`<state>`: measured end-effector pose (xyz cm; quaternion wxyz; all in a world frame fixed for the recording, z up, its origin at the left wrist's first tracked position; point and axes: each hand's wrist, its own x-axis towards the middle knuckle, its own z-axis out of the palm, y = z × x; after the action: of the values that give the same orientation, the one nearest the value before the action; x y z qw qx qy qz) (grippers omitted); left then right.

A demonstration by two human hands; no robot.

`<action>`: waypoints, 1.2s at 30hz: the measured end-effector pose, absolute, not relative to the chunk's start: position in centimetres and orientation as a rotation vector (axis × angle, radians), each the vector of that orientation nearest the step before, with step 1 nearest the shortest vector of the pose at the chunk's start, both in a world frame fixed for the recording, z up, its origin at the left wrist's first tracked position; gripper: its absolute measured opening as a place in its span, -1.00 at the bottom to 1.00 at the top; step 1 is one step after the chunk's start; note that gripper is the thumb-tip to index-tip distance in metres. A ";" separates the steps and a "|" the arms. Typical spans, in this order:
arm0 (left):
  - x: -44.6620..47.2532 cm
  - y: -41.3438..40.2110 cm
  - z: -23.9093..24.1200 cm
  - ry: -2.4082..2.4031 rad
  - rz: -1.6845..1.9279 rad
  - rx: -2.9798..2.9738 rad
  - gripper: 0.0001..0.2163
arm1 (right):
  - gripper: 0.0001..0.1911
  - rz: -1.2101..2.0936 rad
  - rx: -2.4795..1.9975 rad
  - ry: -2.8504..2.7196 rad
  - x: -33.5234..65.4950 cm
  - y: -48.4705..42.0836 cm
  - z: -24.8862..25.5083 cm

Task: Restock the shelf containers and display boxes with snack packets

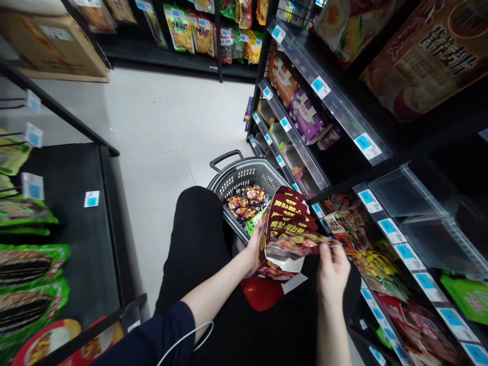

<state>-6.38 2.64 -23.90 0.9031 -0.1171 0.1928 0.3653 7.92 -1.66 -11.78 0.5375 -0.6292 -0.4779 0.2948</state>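
The right hand [334, 267] pinches one end of a maroon snack packet [299, 245], long axis running left-right; the left hand [256, 249], fingers partly hidden, clasps a maroon carton [292, 265].

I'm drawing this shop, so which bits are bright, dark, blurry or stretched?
In the head view, the floor looks brightest and the right-side shelves have dark gaps; in the head view, the right hand and its packet look slightly blurry; in the head view, the upper-right bag looks stretched.
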 end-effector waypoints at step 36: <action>-6.7 2.6 -23.4 0.440 0.800 -0.250 -0.31 | -0.74 0.240 -2.360 -1.058 16.3 -0.9 -14.7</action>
<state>-6.65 2.56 -23.37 0.8901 -0.1204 0.2118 0.3851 16.31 -0.91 -14.74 0.2690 -0.8752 -0.3922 0.0888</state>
